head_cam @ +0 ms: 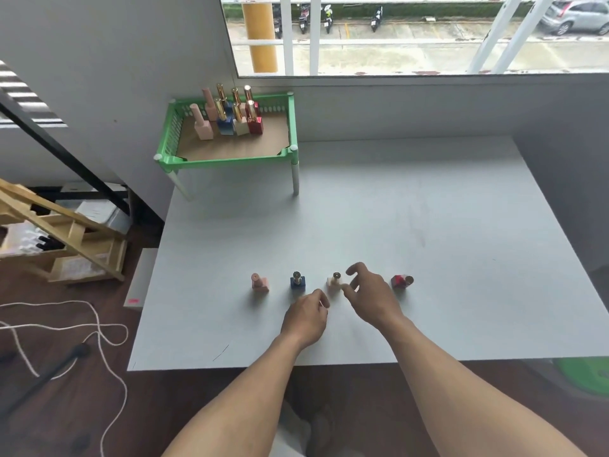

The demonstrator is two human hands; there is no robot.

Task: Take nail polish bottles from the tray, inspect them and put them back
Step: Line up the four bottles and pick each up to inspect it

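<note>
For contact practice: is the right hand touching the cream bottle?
Cannot tell. Head view: the thumb of the right hand meets the outline of the cream bottle; neither gap nor contact shows.

Grey tabletop (pixel 395 209), cream square bottle with gold cap (pixel 334 281) upright, right hand (pixel 369 295) fingers spread just beside it, left hand (pixel 308 319) loosely curled
</note>
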